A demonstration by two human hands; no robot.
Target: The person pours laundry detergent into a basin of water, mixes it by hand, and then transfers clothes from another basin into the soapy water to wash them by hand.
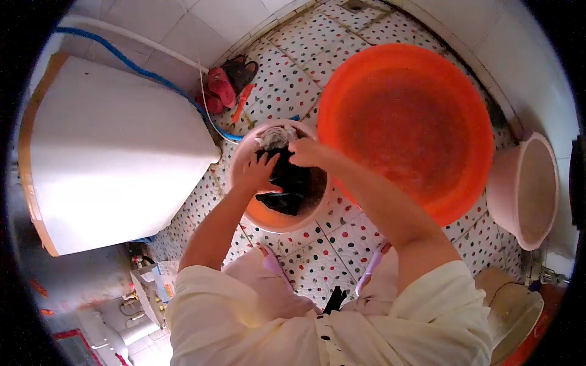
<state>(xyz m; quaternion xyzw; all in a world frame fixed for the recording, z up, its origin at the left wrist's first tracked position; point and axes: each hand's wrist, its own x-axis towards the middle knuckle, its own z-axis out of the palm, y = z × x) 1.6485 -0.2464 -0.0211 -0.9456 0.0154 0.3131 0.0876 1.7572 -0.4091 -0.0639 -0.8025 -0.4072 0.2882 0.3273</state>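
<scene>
A pale pink basin (279, 229) stands on the floor in front of me. A dark, wet-looking black cloth (289, 180) lies in it, and a bunched greyish-white cloth (274, 138) sits at its far side. My left hand (261, 174) rests on the black cloth from the left, its fingers spread. My right hand (307, 152) reaches in over the right rim. Its fingers are curled closed on the upper part of the black cloth, close to the pale one; the fingertips are partly hidden. Orange shows at the near inside of the basin.
A large orange-red tub (406, 134) stands to the right, beside the basin. Farther right a pink bucket (531, 189) leans by the wall. A white appliance (116, 158) fills the left. Pink sandals (220, 90) and a blue hose (140, 68) are behind. The spotted tiled floor (320, 262) lies under everything.
</scene>
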